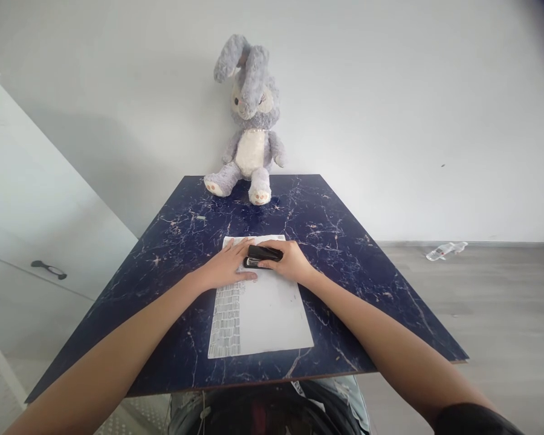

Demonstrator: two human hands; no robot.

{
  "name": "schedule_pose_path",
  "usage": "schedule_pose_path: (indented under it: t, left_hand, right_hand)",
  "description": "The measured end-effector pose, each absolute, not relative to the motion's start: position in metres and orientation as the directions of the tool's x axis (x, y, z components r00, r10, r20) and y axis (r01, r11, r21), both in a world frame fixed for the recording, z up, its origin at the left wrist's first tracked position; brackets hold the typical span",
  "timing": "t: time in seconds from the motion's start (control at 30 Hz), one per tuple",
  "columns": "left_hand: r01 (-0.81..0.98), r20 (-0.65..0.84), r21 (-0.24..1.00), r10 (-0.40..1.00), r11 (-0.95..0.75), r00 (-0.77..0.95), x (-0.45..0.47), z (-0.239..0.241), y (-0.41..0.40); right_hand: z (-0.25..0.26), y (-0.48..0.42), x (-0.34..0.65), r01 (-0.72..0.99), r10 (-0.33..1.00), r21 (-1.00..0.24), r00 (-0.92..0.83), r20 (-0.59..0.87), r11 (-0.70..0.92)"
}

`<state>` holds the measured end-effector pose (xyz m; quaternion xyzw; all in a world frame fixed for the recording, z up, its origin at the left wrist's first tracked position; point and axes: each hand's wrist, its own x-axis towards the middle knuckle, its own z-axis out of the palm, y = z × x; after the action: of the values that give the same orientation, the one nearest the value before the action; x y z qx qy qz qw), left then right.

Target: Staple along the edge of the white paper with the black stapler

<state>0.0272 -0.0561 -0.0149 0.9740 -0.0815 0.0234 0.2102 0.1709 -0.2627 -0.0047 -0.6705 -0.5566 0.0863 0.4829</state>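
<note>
A black stapler (263, 255) lies over the upper part of a white sheet of paper (272, 320). My right hand (292, 261) is closed around the stapler's right end, with the thumb along its near side. Flat on the paper's upper left is my left hand (226, 266), its fingers spread and its fingertips close to the stapler's left end. Rows of small grey marks run down the left side of the sheet, while the rest of it looks mostly white. Whether the stapler's jaw touches the paper, I cannot tell.
The paper rests on a dark blue marbled table (172, 326). A grey plush rabbit (251, 121) sits at the table's far edge against the wall. To the left stands a white cabinet (36, 199) with a dark handle. Clear plastic (446, 250) lies on the floor at right.
</note>
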Motion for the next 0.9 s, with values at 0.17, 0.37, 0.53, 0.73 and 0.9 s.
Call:
schedule_pose_path:
  t: [0.17,0.37,0.53,0.73,0.9]
  left_hand:
    - [-0.163,0.08,0.415,-0.142,-0.895,0.987,0.025,-0.014,-0.055]
    - [-0.054,0.1,0.804,0.046,-0.593,0.994,0.023,-0.011,-0.04]
    - [-0.113,0.16,0.957,0.165,-0.267,0.973,0.03,-0.018,-0.029]
    - [-0.103,0.13,0.988,0.247,-0.117,0.96,0.032,-0.017,-0.028]
    - [-0.108,0.109,0.994,0.278,-0.021,0.954,0.031,-0.013,-0.03]
  right_hand:
    - [-0.007,-0.266,0.189,0.423,0.871,-0.899,0.393,0.296,0.114]
    - [-0.008,-0.272,0.201,0.252,0.93,-0.967,0.344,0.132,0.043]
    - [0.0,-0.283,0.214,0.171,0.983,-0.983,0.155,0.096,0.069]
    - [0.0,-0.289,0.224,0.262,0.989,-0.965,0.137,0.057,0.019]
    - [-0.004,-0.288,0.226,0.181,0.993,-0.983,0.112,0.027,0.007]
